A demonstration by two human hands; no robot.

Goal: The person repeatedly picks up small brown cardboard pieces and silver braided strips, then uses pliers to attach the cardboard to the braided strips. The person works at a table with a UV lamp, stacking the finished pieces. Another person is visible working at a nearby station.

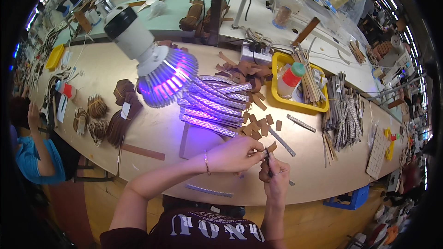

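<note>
Both my hands meet over the near part of the bench. My left hand has thumb and fingers pinched on a small brown tab, which pokes out past the fingertips. Against it, my right hand is closed round a slim dark tool; its exact kind is too small to make out. Just beyond lie loose brown tabs and a pile of silver-grey braided straps, lit purple by the lamp. Single braided strips rest close by, one right of the hands and one nearer my body.
A finned lamp hangs low over the strap pile. Back right stands a yellow tray holding a green-capped bottle. Grey strip bundles lie to its right, brown bundles at left. Another person sits far left.
</note>
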